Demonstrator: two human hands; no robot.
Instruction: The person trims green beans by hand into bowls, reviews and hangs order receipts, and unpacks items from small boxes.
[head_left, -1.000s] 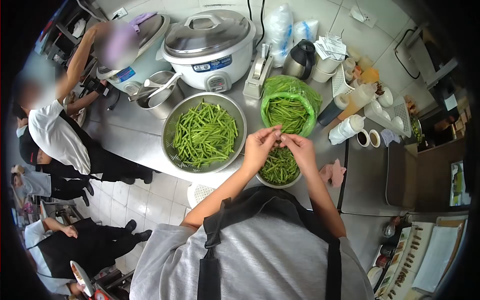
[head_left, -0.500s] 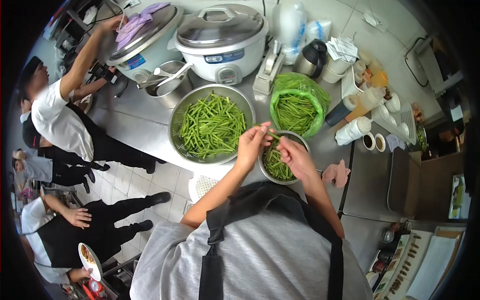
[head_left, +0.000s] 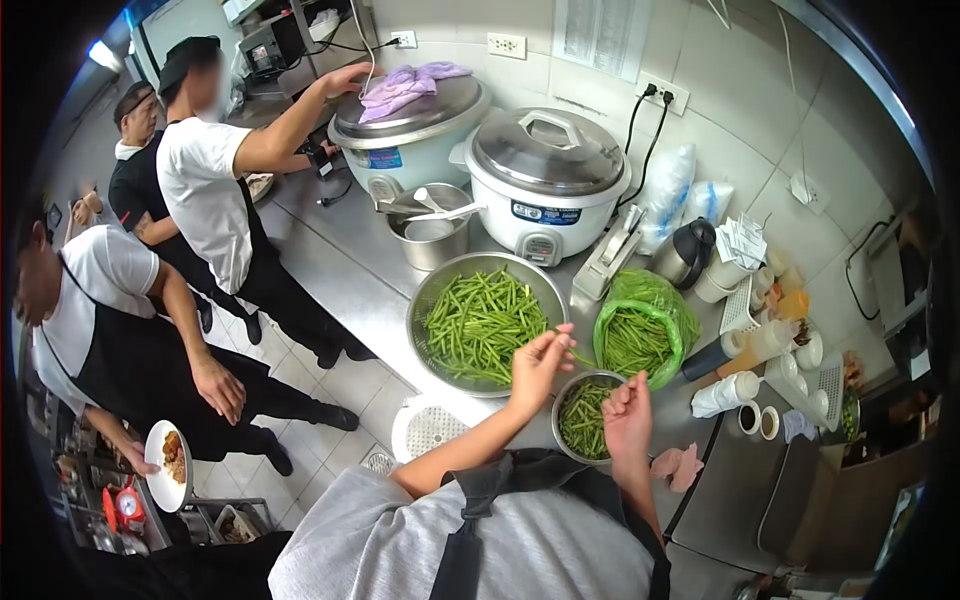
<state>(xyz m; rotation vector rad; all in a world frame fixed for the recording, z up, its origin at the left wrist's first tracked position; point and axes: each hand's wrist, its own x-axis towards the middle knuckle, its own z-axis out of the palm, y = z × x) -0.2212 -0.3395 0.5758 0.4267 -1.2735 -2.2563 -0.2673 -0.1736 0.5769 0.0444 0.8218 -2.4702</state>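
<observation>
My left hand (head_left: 541, 368) is closed in a pinch on a green bean (head_left: 582, 359), which sticks out to the right of the fingertips. To its right, my right hand (head_left: 628, 412) has its fingers curled together over the edge of the small steel bowl (head_left: 556, 432); whatever it pinches, if anything, I cannot make out. Green bean pieces (head_left: 584, 415) lie in that bowl. Cut beans (head_left: 487, 322) heap up in the large perforated steel colander (head_left: 420, 352) at the left. Behind the bowl, a green plastic bag (head_left: 684, 318) stands open with long beans inside.
Two rice cookers (head_left: 545, 190) and a steel pot (head_left: 432, 245) stand behind the colander. Sauce bottles (head_left: 726, 392), a thermos jug (head_left: 686, 250) and a pink cloth (head_left: 677, 467) are at the right. Co-workers (head_left: 205, 200) stand at the left; one holds a plate of food (head_left: 165, 490).
The camera view has tilted up and turned, so the counter sits lower and farther right. My hands have moved apart, the bean staying in the left. The co-worker with the plate has turned.
</observation>
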